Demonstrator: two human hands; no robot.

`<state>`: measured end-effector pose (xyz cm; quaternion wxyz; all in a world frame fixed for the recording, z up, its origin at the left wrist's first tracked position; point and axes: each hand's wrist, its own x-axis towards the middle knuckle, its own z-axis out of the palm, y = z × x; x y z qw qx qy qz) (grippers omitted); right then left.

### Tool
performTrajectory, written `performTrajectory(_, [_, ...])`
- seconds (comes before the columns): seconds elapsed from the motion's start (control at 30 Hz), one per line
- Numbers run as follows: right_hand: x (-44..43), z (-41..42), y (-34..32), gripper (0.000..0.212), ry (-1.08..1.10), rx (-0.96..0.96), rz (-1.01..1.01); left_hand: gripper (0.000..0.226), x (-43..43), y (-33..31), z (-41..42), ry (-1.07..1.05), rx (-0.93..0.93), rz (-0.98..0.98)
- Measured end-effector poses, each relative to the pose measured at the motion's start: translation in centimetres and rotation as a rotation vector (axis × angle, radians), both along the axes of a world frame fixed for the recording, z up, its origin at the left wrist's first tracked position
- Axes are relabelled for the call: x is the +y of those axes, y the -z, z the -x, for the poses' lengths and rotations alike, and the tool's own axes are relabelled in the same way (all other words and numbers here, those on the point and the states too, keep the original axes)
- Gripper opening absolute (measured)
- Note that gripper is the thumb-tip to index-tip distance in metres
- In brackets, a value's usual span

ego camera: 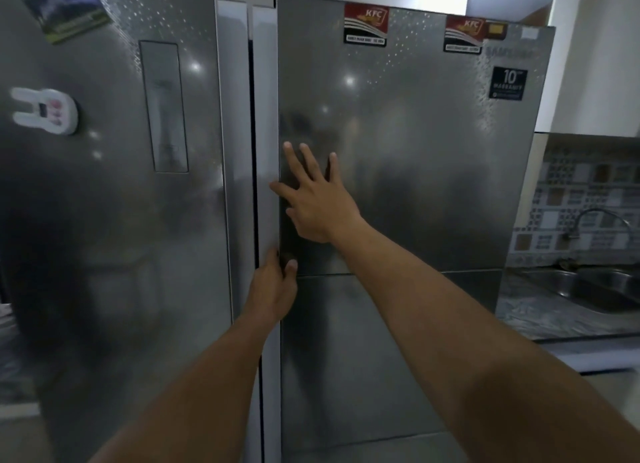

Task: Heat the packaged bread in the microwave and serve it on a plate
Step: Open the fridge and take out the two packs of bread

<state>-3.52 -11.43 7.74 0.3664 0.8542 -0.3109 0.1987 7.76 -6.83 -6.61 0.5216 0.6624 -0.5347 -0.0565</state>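
Evidently the fetching step: both hands on the fridge's upper door (pixel 415 157)
The packaged bread is nowhere in view, presumably inside; the door looks shut or nearly so. Reaching forward, the left hand (pixel 273 286) curls its fingers round the door's left edge near the lower corner, while the right hand (pixel 320 208) lies flat on the panel, fingers straight and spread. Next calls for a steady outward pull from that edge, with the right palm lifting clear
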Motion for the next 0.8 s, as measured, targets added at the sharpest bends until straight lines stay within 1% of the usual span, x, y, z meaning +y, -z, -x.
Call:
performTrajectory(0.13, [0.5,-0.2,-0.6,0.058,0.032,0.013,0.021,0.013,0.4,-0.5,-0.1,0.025,0.049,-0.015])
performTrajectory(0.33, [0.9,-0.1,-0.8,0.064,0.041,0.004,-0.037,0.015,0.4,-0.8,-0.2,-0.007,0.054,-0.041])
performTrajectory(0.43, [1.5,-0.1,-0.8,0.061,0.031,-0.015,-0.076,0.015,0.5,-1.0,0.0,-0.006,0.069,-0.047])
performTrajectory(0.53, [2.2,0.0,-0.8,0.058,0.028,-0.029,-0.114,0.016,0.9,-1.0,0.4,-0.015,0.054,-0.055])
performTrajectory(0.67, [3.0,0.5,-0.4,0.056,-0.008,-0.050,-0.116,0.016,2.2,-1.1,1.3,-0.025,0.034,-0.058])
performTrajectory(0.8, [4.2,2.3,-0.3,0.060,-0.060,-0.050,-0.108,0.016,4.5,-1.3,3.0,-0.043,-0.005,-0.046])
